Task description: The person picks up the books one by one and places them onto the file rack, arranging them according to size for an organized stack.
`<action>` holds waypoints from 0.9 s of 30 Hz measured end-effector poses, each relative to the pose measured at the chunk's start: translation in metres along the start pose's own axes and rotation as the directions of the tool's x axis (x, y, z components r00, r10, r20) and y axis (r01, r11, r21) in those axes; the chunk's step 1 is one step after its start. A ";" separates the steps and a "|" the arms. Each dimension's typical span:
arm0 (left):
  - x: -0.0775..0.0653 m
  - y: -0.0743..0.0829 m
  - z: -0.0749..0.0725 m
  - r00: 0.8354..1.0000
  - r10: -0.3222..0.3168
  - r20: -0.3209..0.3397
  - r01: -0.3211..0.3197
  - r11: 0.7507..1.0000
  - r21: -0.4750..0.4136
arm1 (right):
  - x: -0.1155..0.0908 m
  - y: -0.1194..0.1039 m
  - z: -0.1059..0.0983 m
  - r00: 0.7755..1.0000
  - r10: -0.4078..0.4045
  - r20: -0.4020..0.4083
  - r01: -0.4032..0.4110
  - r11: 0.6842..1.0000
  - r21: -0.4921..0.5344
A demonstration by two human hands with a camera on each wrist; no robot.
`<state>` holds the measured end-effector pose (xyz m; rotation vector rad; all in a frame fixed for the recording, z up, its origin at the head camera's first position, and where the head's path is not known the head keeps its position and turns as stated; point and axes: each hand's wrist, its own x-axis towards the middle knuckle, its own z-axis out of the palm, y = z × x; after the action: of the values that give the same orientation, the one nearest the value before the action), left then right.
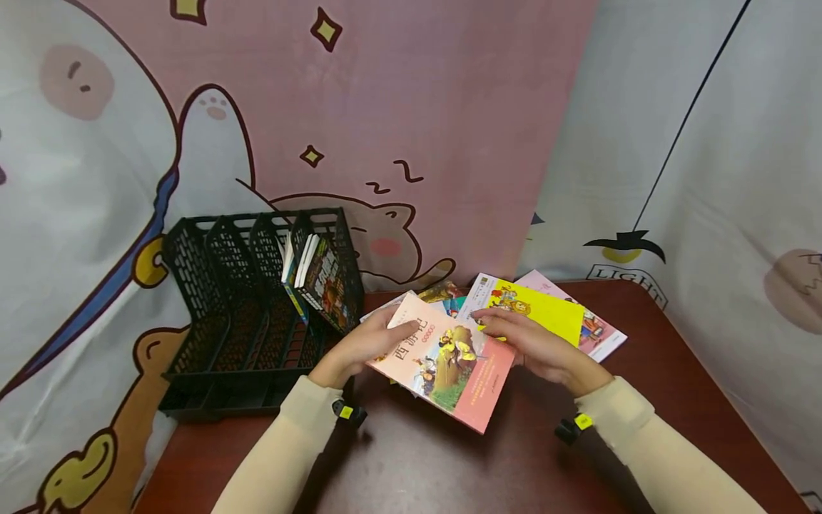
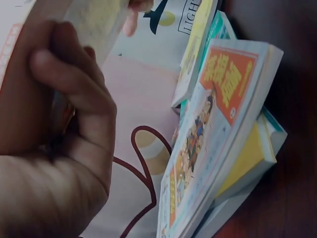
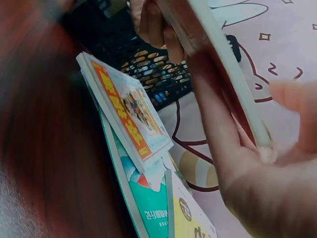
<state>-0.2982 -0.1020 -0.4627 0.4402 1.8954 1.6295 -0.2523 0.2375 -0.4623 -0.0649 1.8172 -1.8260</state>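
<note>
A pink paperback book (image 1: 449, 371) with an illustrated cover and Chinese title is held tilted above the table. My left hand (image 1: 362, 343) grips its left side, thumb on the cover and fingers curled behind, as the left wrist view shows. Along the opposite edge is my right hand (image 1: 536, 346). In the right wrist view its straight fingers lie against the back of the book (image 3: 233, 74), and its thumb (image 3: 292, 104) stands away from the cover. Below lies a pile topped by a white book with an orange title panel (image 2: 208, 129).
A black slotted file rack (image 1: 225, 314) stands at the left, with several books (image 1: 327, 285) leaning in its right-hand compartment. A yellow book (image 1: 546, 310) and a pink-edged book (image 1: 606, 339) overlap at the back of the brown table (image 1: 411, 471). A printed curtain (image 1: 449, 143) hangs behind.
</note>
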 end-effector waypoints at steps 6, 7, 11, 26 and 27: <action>0.005 -0.005 -0.004 0.997 -0.017 0.069 0.019 0.999 -0.028 | 0.002 0.002 0.009 0.990 0.057 0.133 -0.046 0.995 -0.085; 0.006 -0.005 -0.003 0.998 -0.018 0.067 0.020 0.999 -0.030 | 0.002 0.003 0.011 0.987 0.062 0.149 -0.049 0.995 -0.090; 0.005 -0.002 -0.001 0.999 -0.020 0.043 0.021 1.000 -0.015 | -0.001 0.003 0.015 0.981 0.057 0.186 -0.042 0.995 -0.086; 0.002 0.003 -0.007 0.983 -0.025 -0.183 0.006 0.995 -0.104 | -0.007 0.007 0.021 0.994 -0.056 0.091 0.065 0.993 -0.095; 0.002 0.003 -0.007 0.977 -0.016 -0.214 -0.008 0.994 -0.111 | -0.007 0.007 0.021 0.995 -0.067 0.077 0.074 0.993 -0.087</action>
<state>-0.3050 -0.1059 -0.4594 0.2208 1.9444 1.8324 -0.2347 0.2217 -0.4650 -0.2299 1.8656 -1.7650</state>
